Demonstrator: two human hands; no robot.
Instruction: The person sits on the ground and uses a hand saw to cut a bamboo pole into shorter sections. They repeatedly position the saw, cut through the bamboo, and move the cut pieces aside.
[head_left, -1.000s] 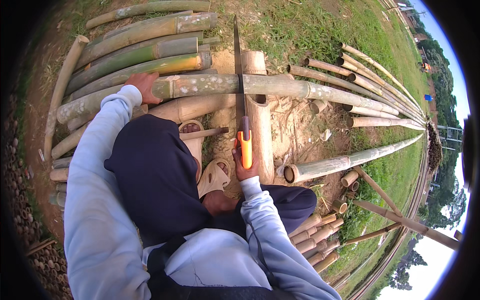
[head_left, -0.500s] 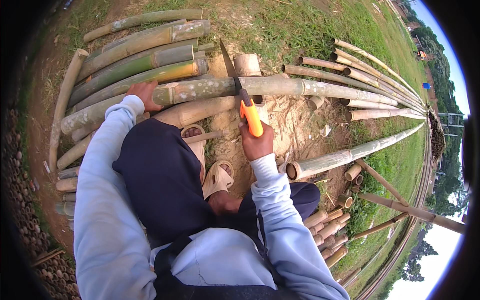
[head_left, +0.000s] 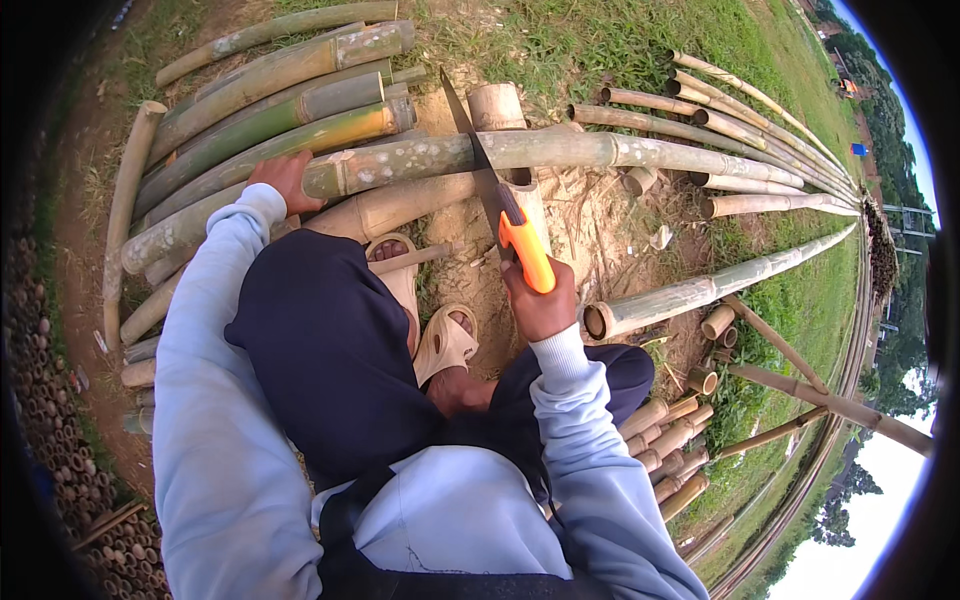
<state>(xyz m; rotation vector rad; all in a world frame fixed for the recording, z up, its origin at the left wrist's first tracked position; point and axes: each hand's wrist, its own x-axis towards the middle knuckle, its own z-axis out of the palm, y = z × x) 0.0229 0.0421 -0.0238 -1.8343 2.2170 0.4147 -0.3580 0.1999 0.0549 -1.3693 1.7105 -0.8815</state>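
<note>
Bamboo pole lying across short log, stiff, round, likely rolling. Your left hand is pressing it down, fingers wrapped over pole. Your right hand is gripping handsaw by orange handle, fingers closed; blade crossing pole.

An outdoor yard in daylight: bare brown dirt underfoot, green grass beyond it. Long bamboo poles lie spread across the grass, cut stubs are piled nearby, and trees line the far edge under pale sky.
</note>
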